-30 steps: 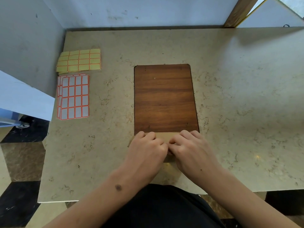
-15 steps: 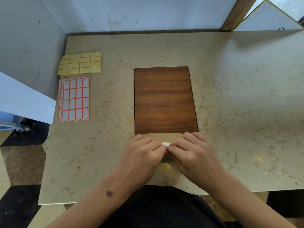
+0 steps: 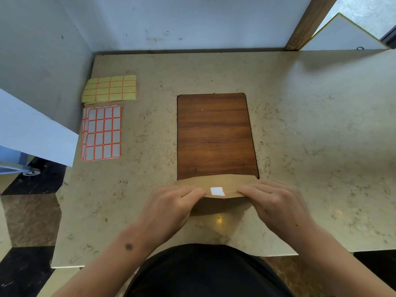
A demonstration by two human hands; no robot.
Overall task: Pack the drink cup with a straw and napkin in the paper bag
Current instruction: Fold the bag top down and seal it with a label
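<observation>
Just below the wood board (image 3: 215,136), at its near edge, the paper bag (image 3: 216,205) lies on the table (image 3: 310,136), w/ its top flap folded over toward the person. On the middle of the fold sits a white sticker (image 3: 217,191) w/ orange border; it crosses the flap edge. The left hand (image 3: 169,209) is at the left of the sticker, its fingers bent and their tips pressing on the fold; the bag's left part is hidden under this hand. The right hand (image 3: 276,202) is at the right of the sticker, fingers also bent, tips on the flap. I cannot tell if the thumbs go under the bag, so real grip or only pressing is not clear. Both hands are near the sticker but do not cover it. The bag's far edge overlaps the board a little. Cup, straw and napkin cannot be seen; the bag is closed.

Left of the board, well apart from it, lies a stack of white label sheets (image 3: 101,132) w/ orange grid. Just behind that, farther from the person, lie yellow label sheets (image 3: 110,89), nearly touching the white ones.
</observation>
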